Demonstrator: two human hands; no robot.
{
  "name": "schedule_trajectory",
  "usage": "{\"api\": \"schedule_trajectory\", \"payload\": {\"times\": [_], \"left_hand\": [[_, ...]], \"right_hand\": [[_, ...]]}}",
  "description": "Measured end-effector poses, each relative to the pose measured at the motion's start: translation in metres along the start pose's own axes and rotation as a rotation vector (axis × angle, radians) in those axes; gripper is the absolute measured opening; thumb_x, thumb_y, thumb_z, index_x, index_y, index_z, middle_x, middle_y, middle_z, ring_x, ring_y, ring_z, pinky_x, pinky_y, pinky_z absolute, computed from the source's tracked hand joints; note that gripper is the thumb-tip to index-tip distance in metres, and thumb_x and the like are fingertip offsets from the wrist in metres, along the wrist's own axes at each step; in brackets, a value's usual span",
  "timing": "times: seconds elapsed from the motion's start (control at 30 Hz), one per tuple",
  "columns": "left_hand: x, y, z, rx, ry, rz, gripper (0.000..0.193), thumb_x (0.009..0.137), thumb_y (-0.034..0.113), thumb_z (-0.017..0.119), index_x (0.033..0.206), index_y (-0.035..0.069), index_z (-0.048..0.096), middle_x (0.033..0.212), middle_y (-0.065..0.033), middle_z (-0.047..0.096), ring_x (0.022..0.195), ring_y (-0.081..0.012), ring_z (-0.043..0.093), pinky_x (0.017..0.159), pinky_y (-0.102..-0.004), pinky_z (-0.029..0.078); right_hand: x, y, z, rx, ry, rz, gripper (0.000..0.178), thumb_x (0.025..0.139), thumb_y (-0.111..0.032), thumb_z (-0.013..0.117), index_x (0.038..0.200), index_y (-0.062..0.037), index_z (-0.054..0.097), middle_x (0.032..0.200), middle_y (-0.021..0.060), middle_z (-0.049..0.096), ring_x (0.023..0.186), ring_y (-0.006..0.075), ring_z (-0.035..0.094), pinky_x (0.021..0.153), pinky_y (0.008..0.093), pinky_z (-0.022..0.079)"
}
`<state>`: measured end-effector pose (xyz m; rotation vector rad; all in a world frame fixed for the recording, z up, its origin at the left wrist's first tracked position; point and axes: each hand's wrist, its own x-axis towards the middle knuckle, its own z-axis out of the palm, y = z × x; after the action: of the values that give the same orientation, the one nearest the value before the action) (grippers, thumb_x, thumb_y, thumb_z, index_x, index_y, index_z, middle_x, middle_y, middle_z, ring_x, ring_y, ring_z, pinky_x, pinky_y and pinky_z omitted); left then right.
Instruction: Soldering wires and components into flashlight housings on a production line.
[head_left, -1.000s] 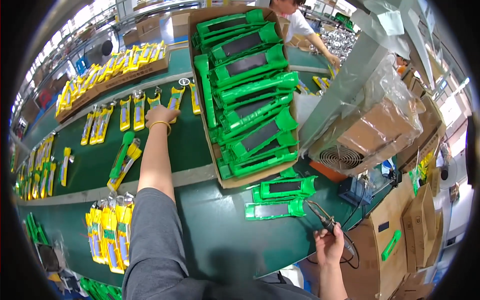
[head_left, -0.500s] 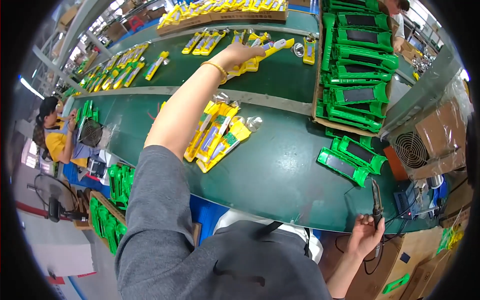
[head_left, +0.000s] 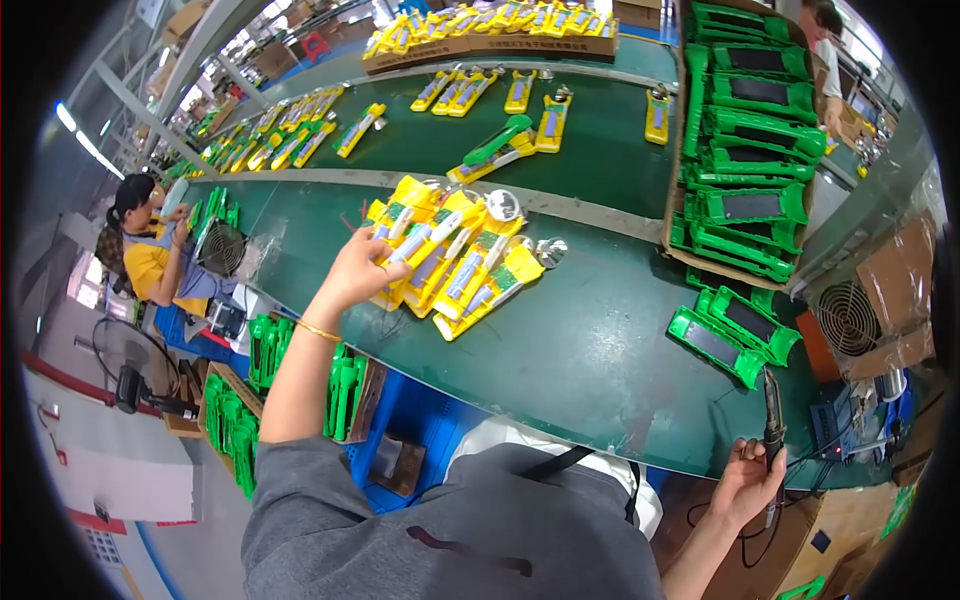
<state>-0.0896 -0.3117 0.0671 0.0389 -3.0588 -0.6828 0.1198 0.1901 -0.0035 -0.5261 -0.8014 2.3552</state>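
At the left side of a pile of yellow lamp casings [head_left: 470, 278], my left hand [head_left: 362, 268] has its fingers and thumb closed around the edge of a yellow casing [head_left: 400, 235]. The casings have grey-violet strips and round silvery reflectors at their far ends, and some overlap. At the right edge of the bench, my right hand [head_left: 750, 478] holds a soldering iron [head_left: 774, 415] by its handle, tip pointing away from me. Just beyond the tip, green casings [head_left: 715, 340] with dark panels lie on the green bench top [head_left: 590, 350].
A carton [head_left: 668, 215] of stacked green casings stands at the far right. Across a grey ledge, yellow casings [head_left: 550, 122] lie spaced out, one under a green piece [head_left: 497, 140]. A fan [head_left: 848, 318] and soldering station [head_left: 832, 428] are at right. Another person [head_left: 150, 245] sits at left.
My left hand has come back from the far strip to the near pile, which now holds more yellow casings. The view has shifted; my right hand still holds the soldering iron.
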Motion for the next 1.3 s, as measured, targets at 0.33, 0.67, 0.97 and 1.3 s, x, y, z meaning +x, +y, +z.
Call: {"api": "schedule_trajectory", "payload": {"times": [0.33,0.67,0.97,1.3], "left_hand": [[-0.044,0.102,0.019,0.017,0.148,0.699,0.037,0.055,0.023,0.075,0.089,0.008,0.069,0.146,-0.0182,0.027,0.137,-0.0456,0.010,0.109,-0.0531,0.015],[-0.059,0.172,0.137,-0.109,-0.287,1.047,0.039,0.060,0.029,0.075,0.092,0.006,0.067,0.142,-0.0206,0.031,0.133,-0.0424,0.023,0.104,-0.0549,0.025],[-0.077,0.132,0.121,-0.097,-0.134,0.818,0.049,0.073,-0.001,0.057,0.122,0.003,0.049,0.125,-0.0176,0.048,0.118,-0.0353,0.046,0.097,-0.0413,0.037],[-0.084,0.205,0.170,-0.266,0.009,1.024,0.028,0.072,0.014,0.069,0.098,0.005,0.062,0.100,-0.0090,0.059,0.092,-0.0267,0.056,0.083,-0.0405,0.040]], "right_hand": [[-0.008,0.001,0.014,0.002,-0.056,-0.055,0.019,0.093,-0.026,0.050,0.094,-0.0067,0.053,0.071,0.0034,0.049,0.070,0.0134,0.044,0.076,0.0320,0.040],[-0.018,0.016,0.027,-0.076,-0.166,0.012,0.023,0.088,-0.025,0.057,0.105,-0.0122,0.051,0.089,0.0014,0.057,0.074,0.0115,0.054,0.069,0.0334,0.046],[-0.016,0.077,0.053,-0.117,-0.201,0.113,0.013,0.084,-0.015,0.056,0.087,-0.0053,0.048,0.082,0.0097,0.057,0.077,0.0179,0.053,0.092,0.0410,0.041],[-0.002,0.078,0.052,-0.024,-0.144,0.118,0.011,0.090,-0.017,0.050,0.092,-0.0063,0.050,0.084,0.0054,0.061,0.081,0.0140,0.056,0.097,0.0371,0.039]]}}
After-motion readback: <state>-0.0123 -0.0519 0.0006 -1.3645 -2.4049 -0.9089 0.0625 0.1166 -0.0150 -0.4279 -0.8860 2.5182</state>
